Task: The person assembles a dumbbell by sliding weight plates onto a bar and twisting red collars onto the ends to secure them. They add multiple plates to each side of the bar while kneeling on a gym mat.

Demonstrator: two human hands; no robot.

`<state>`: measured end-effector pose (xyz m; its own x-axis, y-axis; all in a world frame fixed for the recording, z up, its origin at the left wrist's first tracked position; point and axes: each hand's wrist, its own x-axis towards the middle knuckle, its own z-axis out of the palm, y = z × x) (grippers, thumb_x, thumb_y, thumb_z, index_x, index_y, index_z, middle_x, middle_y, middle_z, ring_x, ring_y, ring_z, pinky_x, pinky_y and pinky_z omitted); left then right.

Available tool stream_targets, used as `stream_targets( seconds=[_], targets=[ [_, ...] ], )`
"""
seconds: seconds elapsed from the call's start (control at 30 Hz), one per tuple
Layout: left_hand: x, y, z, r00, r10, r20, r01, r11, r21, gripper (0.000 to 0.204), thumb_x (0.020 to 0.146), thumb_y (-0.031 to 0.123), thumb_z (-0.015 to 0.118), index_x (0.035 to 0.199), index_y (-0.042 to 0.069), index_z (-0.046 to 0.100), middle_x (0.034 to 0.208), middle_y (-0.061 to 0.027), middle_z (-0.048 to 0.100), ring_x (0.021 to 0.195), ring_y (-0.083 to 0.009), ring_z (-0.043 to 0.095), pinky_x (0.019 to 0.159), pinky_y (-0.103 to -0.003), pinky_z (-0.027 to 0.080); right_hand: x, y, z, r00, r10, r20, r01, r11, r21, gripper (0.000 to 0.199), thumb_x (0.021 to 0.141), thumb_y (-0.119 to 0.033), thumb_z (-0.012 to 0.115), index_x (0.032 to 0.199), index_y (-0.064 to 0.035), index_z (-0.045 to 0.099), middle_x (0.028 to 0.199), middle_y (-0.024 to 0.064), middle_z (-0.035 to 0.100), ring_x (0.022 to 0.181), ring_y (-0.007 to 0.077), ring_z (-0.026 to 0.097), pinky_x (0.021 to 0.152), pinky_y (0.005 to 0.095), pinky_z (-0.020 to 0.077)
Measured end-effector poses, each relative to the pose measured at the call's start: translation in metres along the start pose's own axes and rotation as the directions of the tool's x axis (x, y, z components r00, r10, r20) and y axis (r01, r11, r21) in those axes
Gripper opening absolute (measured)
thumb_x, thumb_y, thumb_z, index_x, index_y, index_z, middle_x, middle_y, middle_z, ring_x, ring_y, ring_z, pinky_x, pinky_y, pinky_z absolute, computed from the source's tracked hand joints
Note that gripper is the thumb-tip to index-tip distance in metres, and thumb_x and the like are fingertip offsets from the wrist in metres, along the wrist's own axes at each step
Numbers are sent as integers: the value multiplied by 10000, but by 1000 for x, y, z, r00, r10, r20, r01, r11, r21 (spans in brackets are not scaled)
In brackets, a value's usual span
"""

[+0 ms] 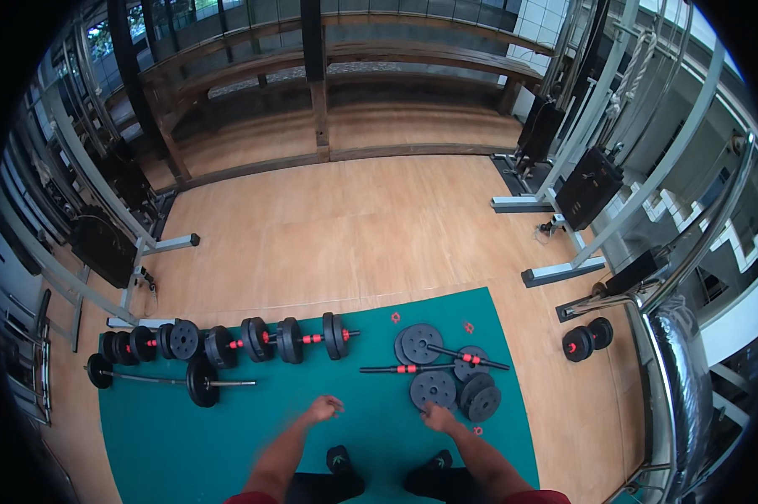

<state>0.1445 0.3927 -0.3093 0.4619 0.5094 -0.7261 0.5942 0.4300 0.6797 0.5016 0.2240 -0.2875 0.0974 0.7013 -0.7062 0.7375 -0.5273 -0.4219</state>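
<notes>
My right hand is closed at the near rim of a round dark grey weight plate that lies on the green mat; its fingertips are partly hidden. My left hand hovers over the mat to the left, fingers loosely bent and apart, holding nothing. Beside that plate are more stacked plates. Behind it, a dumbbell bar with a red middle lies near another bar, which rests across a plate. Red star collars are scattered around this group.
A row of loaded dumbbells lines the mat's far left. In front of it lies a barbell. Another dumbbell sits on the wooden floor at right. Cable machines and a metal rail flank the area. My shoes stand on the mat.
</notes>
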Motion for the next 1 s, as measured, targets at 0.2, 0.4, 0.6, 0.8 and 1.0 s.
stream_targets(
  seconds=[0.2,0.4,0.6,0.8,1.0],
  targets=[
    [197,-71,66,968,249,-23,-195,811,552,548,841,167,603,1351,44,446,1268,-143,591,1192,-309,537,1048,-478,382,143,67,82,992,59,110,29,745,-666,666,866,-518,590,1380,-150,383,1381,208,392,1278,424,396,937,613,389],
    [277,-102,126,725,687,-39,-268,334,904,667,874,332,646,1414,68,356,1405,-140,462,1282,-329,460,1116,-593,252,153,85,116,993,-108,-50,43,721,-691,827,755,-604,682,1345,-131,348,1253,228,456,1213,416,414,924,603,392],
    [314,-71,132,920,387,68,-282,532,798,483,911,370,602,1271,84,452,1163,-179,604,1124,-370,569,1013,-574,364,180,82,140,984,-75,-163,-50,759,-649,826,727,-586,717,1290,-79,386,1204,215,509,1207,386,412,970,579,331],
    [301,-68,98,903,364,227,-396,505,767,418,939,417,541,1167,74,473,1018,-212,629,1007,-414,598,829,-528,460,166,96,143,943,-184,-277,2,836,-549,852,715,-543,743,1334,-89,373,1249,233,477,1230,387,387,996,638,273],
    [240,-51,45,905,369,211,-346,352,870,406,918,401,563,1164,84,502,966,-204,650,950,-408,622,812,-535,477,161,98,150,896,-225,-383,4,866,-499,988,691,-476,789,1461,-124,279,1288,250,435,1263,393,364,1009,741,232]
  ],
)
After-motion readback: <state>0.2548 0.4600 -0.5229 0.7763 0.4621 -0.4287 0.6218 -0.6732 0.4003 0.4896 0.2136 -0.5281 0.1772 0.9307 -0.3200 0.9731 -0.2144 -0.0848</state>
